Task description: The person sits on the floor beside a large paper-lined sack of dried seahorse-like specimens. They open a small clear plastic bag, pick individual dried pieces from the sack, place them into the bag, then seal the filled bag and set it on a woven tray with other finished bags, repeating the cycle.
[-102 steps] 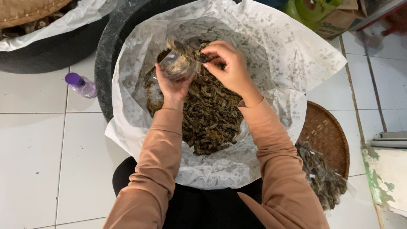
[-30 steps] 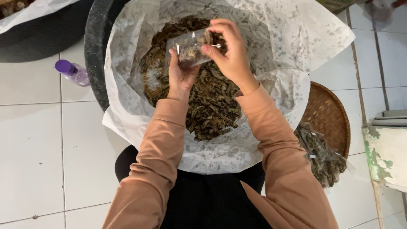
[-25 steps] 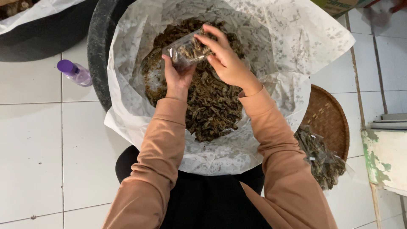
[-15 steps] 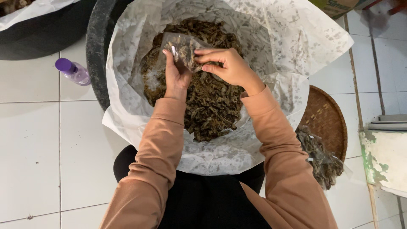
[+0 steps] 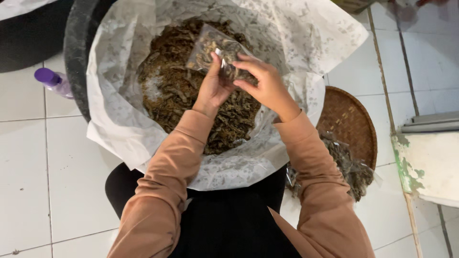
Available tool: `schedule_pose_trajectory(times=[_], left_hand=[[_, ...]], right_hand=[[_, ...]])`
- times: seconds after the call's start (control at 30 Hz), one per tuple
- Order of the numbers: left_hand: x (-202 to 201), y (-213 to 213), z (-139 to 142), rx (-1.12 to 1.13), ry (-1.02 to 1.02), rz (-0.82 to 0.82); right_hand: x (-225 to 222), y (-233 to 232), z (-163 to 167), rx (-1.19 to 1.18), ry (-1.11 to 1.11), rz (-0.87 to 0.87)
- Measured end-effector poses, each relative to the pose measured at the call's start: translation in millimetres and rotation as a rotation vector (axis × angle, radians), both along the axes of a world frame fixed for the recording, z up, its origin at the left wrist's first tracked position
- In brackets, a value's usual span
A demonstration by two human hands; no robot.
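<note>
Over the lined tub (image 5: pixel 119 119), your left hand (image 5: pixel 213 91) and right hand (image 5: pixel 265 83) both pinch the clear pouch (image 5: pixel 215 50), now lowered and tipped flatter than before.

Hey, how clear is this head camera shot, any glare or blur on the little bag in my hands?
Head view: even light, soft shadows. The small clear bag shows faint glare; left hand and right hand are fairly sharp. Top corners fall dark, and the purple-capped bottle looks soft.

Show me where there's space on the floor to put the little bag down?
Bare white tiles lie left of the lined tub, below the purple bottle. More bare tiles sit upper right, beyond the woven tray. The tray's lower half is crowded with packets, and dried bits fill the tub.
</note>
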State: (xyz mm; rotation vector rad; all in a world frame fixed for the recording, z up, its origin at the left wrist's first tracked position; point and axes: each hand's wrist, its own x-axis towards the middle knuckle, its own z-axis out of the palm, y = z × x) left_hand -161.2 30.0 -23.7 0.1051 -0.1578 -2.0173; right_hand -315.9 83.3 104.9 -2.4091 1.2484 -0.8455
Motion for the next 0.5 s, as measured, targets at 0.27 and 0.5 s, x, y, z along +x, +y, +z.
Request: schedule_pose_trajectory(times=[0.27, 0.5], left_hand=[[-187.3, 93.3, 97.7, -0.049, -0.468, -0.403], [-127.1, 165.0, 91.8, -0.766, -0.647, 0.461]], right_hand=[[-171.5, 122.0, 16.3, -0.136, -0.085, -0.488], [-290.9, 210.8, -81.4, -0.125, -0.162, -0.941]])
